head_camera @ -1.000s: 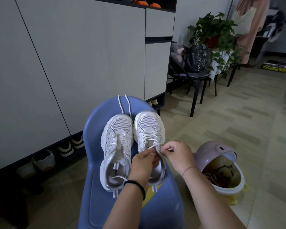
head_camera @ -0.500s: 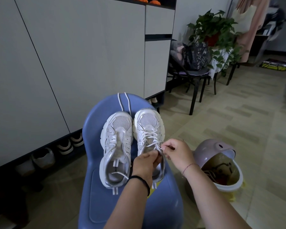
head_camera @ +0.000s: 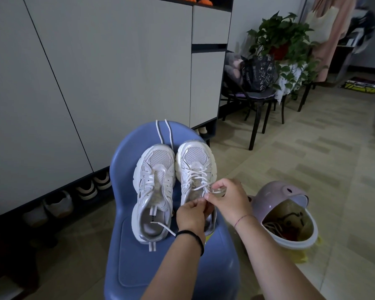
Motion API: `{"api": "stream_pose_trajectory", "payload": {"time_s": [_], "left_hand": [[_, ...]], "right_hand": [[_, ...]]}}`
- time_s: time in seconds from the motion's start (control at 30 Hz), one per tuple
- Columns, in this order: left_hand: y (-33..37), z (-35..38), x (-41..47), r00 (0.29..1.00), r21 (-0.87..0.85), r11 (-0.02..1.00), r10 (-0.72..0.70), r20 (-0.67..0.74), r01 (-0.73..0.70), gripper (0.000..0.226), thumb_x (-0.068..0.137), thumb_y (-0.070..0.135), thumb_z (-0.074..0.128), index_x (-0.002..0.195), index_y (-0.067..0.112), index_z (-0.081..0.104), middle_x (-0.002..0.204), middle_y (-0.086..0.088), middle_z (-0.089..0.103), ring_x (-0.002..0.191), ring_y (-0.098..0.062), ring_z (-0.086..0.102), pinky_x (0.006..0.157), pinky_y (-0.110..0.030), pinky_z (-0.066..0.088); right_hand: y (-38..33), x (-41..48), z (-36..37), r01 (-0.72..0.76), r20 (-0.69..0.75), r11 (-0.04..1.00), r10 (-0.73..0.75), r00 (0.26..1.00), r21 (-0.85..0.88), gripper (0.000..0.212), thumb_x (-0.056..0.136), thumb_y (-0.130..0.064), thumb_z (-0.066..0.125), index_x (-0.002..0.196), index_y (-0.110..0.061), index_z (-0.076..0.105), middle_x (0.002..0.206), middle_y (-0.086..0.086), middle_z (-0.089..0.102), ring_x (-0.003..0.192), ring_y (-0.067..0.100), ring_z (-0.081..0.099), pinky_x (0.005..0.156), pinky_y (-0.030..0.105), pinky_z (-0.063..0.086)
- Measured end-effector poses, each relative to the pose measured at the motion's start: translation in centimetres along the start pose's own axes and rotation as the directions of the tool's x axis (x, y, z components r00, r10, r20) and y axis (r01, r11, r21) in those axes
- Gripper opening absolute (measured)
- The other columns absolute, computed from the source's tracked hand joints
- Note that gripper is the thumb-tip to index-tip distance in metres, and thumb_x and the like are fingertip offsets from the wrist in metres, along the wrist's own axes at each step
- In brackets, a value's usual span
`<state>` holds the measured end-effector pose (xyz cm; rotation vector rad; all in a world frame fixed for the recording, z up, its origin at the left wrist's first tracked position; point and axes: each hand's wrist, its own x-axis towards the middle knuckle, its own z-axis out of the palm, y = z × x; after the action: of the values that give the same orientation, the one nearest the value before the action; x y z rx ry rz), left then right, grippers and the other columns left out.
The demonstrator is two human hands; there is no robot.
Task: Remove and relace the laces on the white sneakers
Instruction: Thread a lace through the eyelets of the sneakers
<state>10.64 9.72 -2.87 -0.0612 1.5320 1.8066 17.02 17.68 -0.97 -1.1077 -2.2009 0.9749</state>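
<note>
Two white sneakers stand side by side, toes away from me, on a blue plastic chair (head_camera: 128, 263). The left sneaker (head_camera: 154, 191) has no lace in its eyelets. A loose white lace (head_camera: 163, 133) hangs over the chair's back edge above it. The right sneaker (head_camera: 195, 167) carries a white lace (head_camera: 196, 175) crossed through its eyelets. My left hand (head_camera: 193, 215) pinches the lace near the shoe's collar. My right hand (head_camera: 227, 198) pinches the lace at the top eyelets on the shoe's right side. A lace end (head_camera: 164, 228) trails across the left sneaker's insole.
A pink and white lidded bin (head_camera: 286, 215) stands open on the floor right of the chair. A grey shoe cabinet (head_camera: 95, 72) runs along the left with shoes (head_camera: 91, 185) beneath it. A black chair (head_camera: 256, 105) with a bag and a potted plant (head_camera: 279, 40) stand behind.
My right hand has pulled its bit of lace slightly up and right at the top eyelets. My left hand stays by the shoe's collar. The view has tilted slightly.
</note>
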Motion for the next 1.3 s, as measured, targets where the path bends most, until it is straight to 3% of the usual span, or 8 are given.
{"api": "stream_pose_trajectory", "payload": {"time_s": [0.17, 0.3, 0.6, 0.73, 0.93, 1.13, 1.23, 1.3], "left_hand": [[0.6, -0.5, -1.6, 0.988, 0.152, 0.979, 0.145, -0.06, -0.135, 0.018, 0.097, 0.006, 0.053, 0.09, -0.001, 0.067, 0.068, -0.006, 0.068, 0.047, -0.001, 0.064, 0.046, -0.012, 0.047], [1.3, -1.8, -2.3, 0.956, 0.222, 0.94, 0.283, -0.081, -0.26, 0.028, 0.097, 0.007, 0.053, 0.072, 0.007, 0.065, 0.064, -0.006, 0.065, 0.06, -0.017, 0.063, 0.068, -0.031, 0.056], [3.9, -4.4, -2.2, 0.987, -0.217, 0.971, 0.123, 0.099, -0.1, 0.029, 0.106, 0.011, 0.032, 0.097, 0.0, 0.057, 0.101, -0.01, 0.069, 0.094, -0.018, 0.065, 0.086, -0.029, 0.048], [4.7, -5.0, -2.4, 0.991, -0.331, 0.937, 0.131, 0.039, -0.111, 0.03, 0.105, 0.008, 0.031, 0.087, -0.001, 0.054, 0.087, -0.014, 0.067, 0.082, -0.022, 0.065, 0.086, -0.036, 0.05], [6.8, -8.3, -0.6, 0.987, -0.444, 0.885, 0.086, -0.134, -0.138, 0.028, 0.101, 0.001, 0.035, 0.076, 0.006, 0.045, 0.053, -0.004, 0.051, 0.05, -0.014, 0.055, 0.056, -0.031, 0.059], [7.1, -9.2, -0.6, 0.971, -0.211, 0.964, 0.119, -0.209, -0.163, 0.033, 0.098, -0.004, 0.035, 0.068, 0.007, 0.045, 0.032, 0.005, 0.037, 0.025, -0.007, 0.035, 0.043, -0.02, 0.04], [6.7, -8.5, -1.2, 0.967, 0.169, 0.957, 0.25, -0.056, -0.237, 0.029, 0.097, 0.003, 0.04, 0.071, 0.005, 0.051, 0.044, 0.001, 0.04, 0.033, -0.008, 0.035, 0.038, -0.017, 0.034], [6.2, -7.4, -2.0, 0.926, 0.419, 0.827, 0.358, 0.12, -0.374, 0.024, 0.096, 0.01, 0.048, 0.075, 0.006, 0.059, 0.05, 0.002, 0.05, 0.038, -0.007, 0.042, 0.042, -0.017, 0.038]], "right_hand": [[0.2, 0.1, 0.1, -0.042, 0.008, 0.996, 0.042, 0.999, 0.076, 0.032, 0.073, -0.028, 0.08, 0.094, -0.016, 0.059, 0.107, -0.002, 0.044, 0.09, 0.008, 0.048, 0.065, 0.014, 0.033], [1.1, 0.5, 0.2, -0.066, -0.003, 0.989, 0.067, 0.998, 0.131, 0.032, 0.072, -0.028, 0.082, 0.09, -0.016, 0.059, 0.108, 0.003, 0.05, 0.088, 0.009, 0.05, 0.065, 0.015, 0.035], [1.8, 0.8, 1.1, -0.099, 0.005, 0.972, 0.101, 0.995, 0.213, 0.042, 0.07, -0.029, 0.084, 0.099, -0.019, 0.054, 0.103, -0.001, 0.061, 0.094, 0.016, 0.059, 0.082, 0.029, 0.047], [1.6, 0.6, 0.9, -0.087, 0.04, 0.966, 0.079, 0.996, 0.245, 0.036, 0.075, -0.025, 0.081, 0.101, -0.021, 0.057, 0.091, -0.009, 0.064, 0.089, 0.012, 0.062, 0.082, 0.026, 0.048], [1.7, 0.4, 0.5, -0.03, 0.04, 0.979, 0.022, 0.999, 0.203, 0.013, 0.08, -0.026, 0.075, 0.088, -0.017, 0.071, 0.08, -0.008, 0.069, 0.075, 0.006, 0.061, 0.063, 0.013, 0.041], [1.4, 0.4, 0.4, -0.03, 0.026, 0.98, 0.025, 0.999, 0.198, 0.018, 0.079, -0.025, 0.077, 0.095, -0.018, 0.071, 0.085, -0.008, 0.068, 0.08, 0.006, 0.062, 0.065, 0.006, 0.039], [1.4, 0.4, 0.5, -0.041, 0.021, 0.976, 0.037, 0.999, 0.214, 0.018, 0.079, -0.025, 0.077, 0.095, -0.019, 0.071, 0.086, -0.008, 0.068, 0.081, 0.006, 0.062, 0.066, 0.009, 0.041], [1.4, 0.3, 0.7, -0.049, 0.017, 0.972, 0.047, 0.999, 0.229, 0.017, 0.079, -0.024, 0.077, 0.093, -0.019, 0.07, 0.084, -0.009, 0.068, 0.081, 0.006, 0.063, 0.067, 0.01, 0.042]]}}
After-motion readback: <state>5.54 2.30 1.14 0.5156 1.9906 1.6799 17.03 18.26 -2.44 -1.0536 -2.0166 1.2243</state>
